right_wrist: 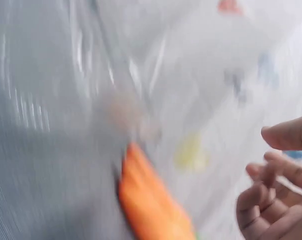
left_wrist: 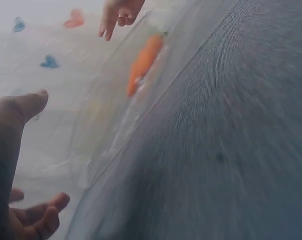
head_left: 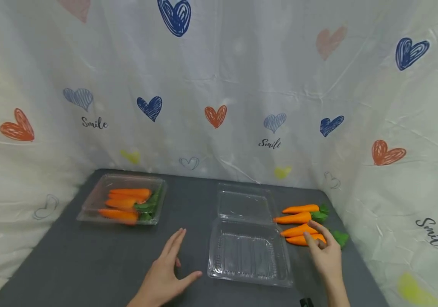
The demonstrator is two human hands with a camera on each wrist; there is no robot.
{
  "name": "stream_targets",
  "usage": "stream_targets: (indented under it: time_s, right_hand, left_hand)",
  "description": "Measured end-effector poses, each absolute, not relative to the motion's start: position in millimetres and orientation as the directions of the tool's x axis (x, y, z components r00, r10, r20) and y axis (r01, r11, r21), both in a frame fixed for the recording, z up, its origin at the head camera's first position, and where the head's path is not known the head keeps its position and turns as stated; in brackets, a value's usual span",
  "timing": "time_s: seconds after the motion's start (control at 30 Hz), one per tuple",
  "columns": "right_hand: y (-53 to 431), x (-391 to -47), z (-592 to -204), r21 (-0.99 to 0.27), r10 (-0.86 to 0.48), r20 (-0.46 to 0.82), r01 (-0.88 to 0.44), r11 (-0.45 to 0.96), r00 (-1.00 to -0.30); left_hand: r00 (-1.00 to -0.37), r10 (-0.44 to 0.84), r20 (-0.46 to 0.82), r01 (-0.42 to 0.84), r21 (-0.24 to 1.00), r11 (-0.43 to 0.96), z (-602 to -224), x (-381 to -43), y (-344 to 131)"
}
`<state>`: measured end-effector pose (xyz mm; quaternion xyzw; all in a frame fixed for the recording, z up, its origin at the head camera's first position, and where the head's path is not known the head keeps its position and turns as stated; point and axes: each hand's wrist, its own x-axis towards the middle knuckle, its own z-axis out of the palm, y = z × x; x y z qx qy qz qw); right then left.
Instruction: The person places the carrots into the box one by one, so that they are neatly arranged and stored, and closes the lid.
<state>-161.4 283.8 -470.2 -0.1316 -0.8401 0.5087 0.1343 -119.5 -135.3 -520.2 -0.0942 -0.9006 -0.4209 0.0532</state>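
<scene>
My right hand (head_left: 325,249) hovers at the near end of a row of orange carrots (head_left: 298,218) with green tops. Thumb and forefinger stand apart over the nearest carrots, with nothing between them; the right wrist view shows the other fingers loosely bent beside a blurred carrot (right_wrist: 151,200). Left of the row, a transparent plastic clamshell box (head_left: 247,279) lies unfolded, its lid (head_left: 245,204) tipped back towards the curtain. My left hand (head_left: 163,273), fingers straight and thumb spread, is held beside the box's left edge without gripping anything.
At the back left, a closed transparent box (head_left: 88,209) contains several carrots with green tops. A white curtain (head_left: 242,162) printed with hearts and "Smile" encloses the back and sides of the dark grey table (head_left: 100,264). A small black object (head_left: 306,302) shows at the bottom edge by the right wrist.
</scene>
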Motion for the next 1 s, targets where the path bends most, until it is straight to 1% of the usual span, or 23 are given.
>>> stream_targets:
  time_s: [0.1,0.2,0.33,0.47,0.6,0.77,0.9,1.0]
  right_hand:
    - [314.3,-170.2,-485.6,-0.863,0.412,0.13,0.102,0.495,-0.902]
    - [335.2,-176.6,-498.3,-0.851,0.432,0.178,0.082,0.518,-0.884]
    - [348.9,-177.4,-513.4,-0.86,0.455,0.189,0.077,0.504,-0.87]
    - [354.1,-177.2,-525.3,-0.86,0.446,0.174,0.086,0.504,-0.878]
    - [357.0,-176.7,-531.0,-0.838,0.427,0.163,0.104,0.536,-0.889]
    - [362.9,-175.2,-538.2,-0.805,0.432,0.168,0.129,0.579,-0.886]
    - [366.3,-174.4,-542.5,-0.764,0.44,0.171,0.164,0.625,-0.882]
    - [368.8,-173.4,-545.4,-0.726,0.417,0.157,0.182,0.664,-0.895]
  left_hand:
    - [-0.98,0.172,0.099,0.185,0.767,0.614,-527.4,-128.5,-116.3]
    - [-0.97,0.233,0.071,0.197,0.794,0.576,-537.3,-134.5,-100.2]
    - [-0.94,0.328,0.09,0.264,0.8,0.539,-548.3,-137.5,-89.6]
    - [-0.909,0.396,0.132,0.338,0.79,0.512,-552.6,-135.9,-90.7]
    - [-0.893,0.422,0.157,0.371,0.786,0.493,-554.2,-132.6,-93.4]
    - [-0.878,0.446,0.175,0.402,0.774,0.489,-554.2,-131.4,-93.6]
    - [-0.875,0.453,0.17,0.408,0.763,0.501,-554.4,-131.7,-93.5]
    - [-0.878,0.45,0.163,0.399,0.768,0.502,-554.3,-132.4,-94.2]
